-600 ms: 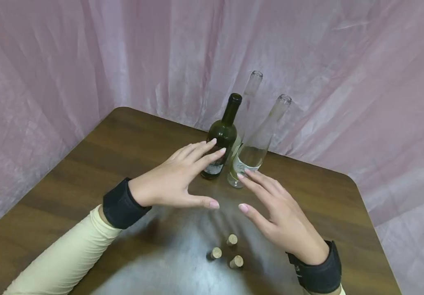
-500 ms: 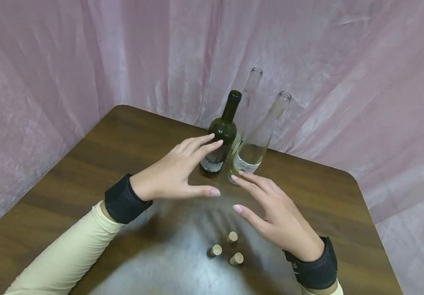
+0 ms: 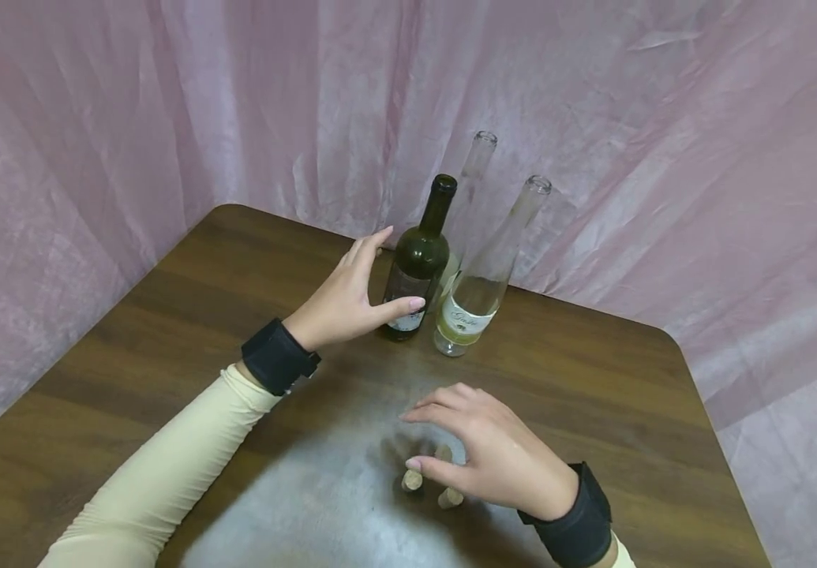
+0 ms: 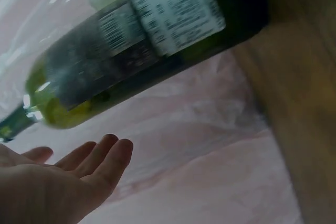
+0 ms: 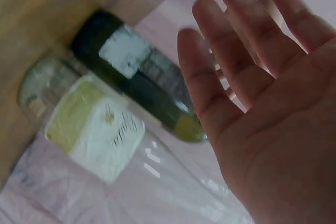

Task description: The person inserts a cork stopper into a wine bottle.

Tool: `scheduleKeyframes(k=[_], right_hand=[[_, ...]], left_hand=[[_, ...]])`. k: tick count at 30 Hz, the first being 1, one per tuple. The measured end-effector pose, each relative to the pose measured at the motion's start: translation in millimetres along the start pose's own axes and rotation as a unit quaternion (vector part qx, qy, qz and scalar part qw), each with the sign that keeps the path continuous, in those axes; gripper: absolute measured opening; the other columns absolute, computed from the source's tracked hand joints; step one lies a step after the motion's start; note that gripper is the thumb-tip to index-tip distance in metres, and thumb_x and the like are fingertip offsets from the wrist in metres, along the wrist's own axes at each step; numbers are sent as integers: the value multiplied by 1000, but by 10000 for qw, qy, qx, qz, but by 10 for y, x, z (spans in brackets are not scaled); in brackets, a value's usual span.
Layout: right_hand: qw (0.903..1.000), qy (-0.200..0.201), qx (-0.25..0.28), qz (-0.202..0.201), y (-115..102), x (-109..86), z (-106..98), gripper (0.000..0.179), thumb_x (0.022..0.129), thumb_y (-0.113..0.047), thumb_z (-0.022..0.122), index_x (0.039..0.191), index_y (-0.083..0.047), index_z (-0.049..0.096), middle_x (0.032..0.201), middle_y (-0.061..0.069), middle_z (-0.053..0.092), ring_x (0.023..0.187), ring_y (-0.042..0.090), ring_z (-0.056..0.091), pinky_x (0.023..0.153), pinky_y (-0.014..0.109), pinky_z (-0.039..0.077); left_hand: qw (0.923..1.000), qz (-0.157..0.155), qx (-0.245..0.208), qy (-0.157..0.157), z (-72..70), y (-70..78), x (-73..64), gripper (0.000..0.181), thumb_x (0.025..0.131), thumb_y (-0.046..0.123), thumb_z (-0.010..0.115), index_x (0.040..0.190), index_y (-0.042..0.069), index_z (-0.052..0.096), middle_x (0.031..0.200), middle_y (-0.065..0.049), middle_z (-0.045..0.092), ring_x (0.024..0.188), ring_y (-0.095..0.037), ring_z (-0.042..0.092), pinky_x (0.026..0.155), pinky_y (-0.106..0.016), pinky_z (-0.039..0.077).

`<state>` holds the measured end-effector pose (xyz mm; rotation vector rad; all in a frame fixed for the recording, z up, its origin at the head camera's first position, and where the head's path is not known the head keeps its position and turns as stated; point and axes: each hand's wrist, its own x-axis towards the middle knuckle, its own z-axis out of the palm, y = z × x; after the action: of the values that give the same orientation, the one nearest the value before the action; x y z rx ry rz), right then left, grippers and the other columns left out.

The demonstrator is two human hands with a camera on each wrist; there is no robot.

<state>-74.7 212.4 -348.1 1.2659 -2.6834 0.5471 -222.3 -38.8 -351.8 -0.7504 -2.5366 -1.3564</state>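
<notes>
A dark green wine bottle (image 3: 421,254) stands upright at the back of the table. My left hand (image 3: 340,306) reaches to its left side, fingers spread and thumb in front of it. The left wrist view shows a gap between the fingertips (image 4: 124,150) and the green glass. To the bottle's right stands a clear bottle (image 3: 477,296) with a white and yellow-green label; another clear bottle (image 3: 477,162) is partly hidden behind. My right hand (image 3: 496,442) hovers with loosely bent fingers over three corks, holding nothing. The left cork (image 3: 412,480) and front cork (image 3: 451,498) show; the far cork (image 3: 444,452) is partly covered.
The brown wooden table (image 3: 579,355) has rounded back corners and a bright glare across its front middle. Pink cloth (image 3: 294,102) hangs close behind it, near the bottles.
My left hand has moved forward, up to the green bottle's left side. The right hand has drawn back and left from near the clear bottle to above the corks. Bottles and corks stay in place.
</notes>
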Motion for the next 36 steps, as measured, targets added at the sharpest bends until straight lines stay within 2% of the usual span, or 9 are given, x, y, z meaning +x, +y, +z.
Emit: scheduleKeyframes(k=[3, 5, 9, 14, 23, 32, 36], right_hand=[[9997, -211, 5, -130, -40, -5, 98, 40, 95, -54, 71, 123, -27, 76, 115, -23, 64, 99, -1, 54, 88, 27, 47], [9991, -371, 6, -182, -62, -1, 161, 39, 93, -54, 74, 120, -27, 78, 111, -25, 64, 96, -2, 52, 85, 26, 44], [9972, -739, 52, -130, -94, 11, 276, 37, 88, -52, 80, 116, -29, 79, 107, -23, 65, 101, -1, 54, 87, 28, 44], [9935, -1135, 60, 41, -109, 26, 386, 36, 84, -50, 84, 114, -31, 80, 108, -23, 65, 104, 0, 55, 91, 31, 45], [9930, -1181, -23, -24, -94, 41, 460, 31, 83, -45, 85, 110, -31, 81, 108, -25, 65, 104, -1, 56, 91, 28, 44], [9925, -1211, -94, -103, -54, 51, 467, 21, 86, -38, 83, 105, -32, 81, 107, -27, 67, 99, -2, 56, 83, 23, 39], [9914, -1304, -40, 62, -50, 54, 451, 23, 84, -41, 84, 105, -32, 81, 106, -28, 67, 99, -2, 55, 83, 23, 39]], left_hand=[[9994, -243, -242, -3, 63, -102, 51, 118, 82, 74, 72, 172, 18, 18, 169, -7, 30, 153, -29, 37, 117, -53, 35], [9986, -343, -401, 7, 104, -164, 77, 119, 82, 73, 73, 171, 17, 18, 167, -7, 35, 150, -30, 41, 116, -52, 36], [9966, -421, -706, 16, 185, -262, 121, 116, 82, 68, 76, 170, 16, 20, 161, -9, 44, 148, -30, 44, 117, -53, 36], [9950, -472, -879, -11, 271, -343, 160, 113, 82, 63, 80, 169, 19, 23, 157, -9, 47, 142, -29, 49, 114, -54, 40], [9944, -260, -1021, 15, 373, -426, 212, 103, 82, 58, 83, 163, 22, 31, 141, -4, 59, 126, -25, 60, 105, -48, 46], [9947, -200, -1003, 54, 385, -469, 231, 97, 87, 53, 81, 162, 18, 32, 143, -6, 59, 126, -27, 61, 104, -47, 47], [9947, -204, -1005, 33, 386, -468, 242, 96, 87, 53, 80, 162, 18, 32, 144, -5, 58, 127, -26, 61, 105, -47, 47]])
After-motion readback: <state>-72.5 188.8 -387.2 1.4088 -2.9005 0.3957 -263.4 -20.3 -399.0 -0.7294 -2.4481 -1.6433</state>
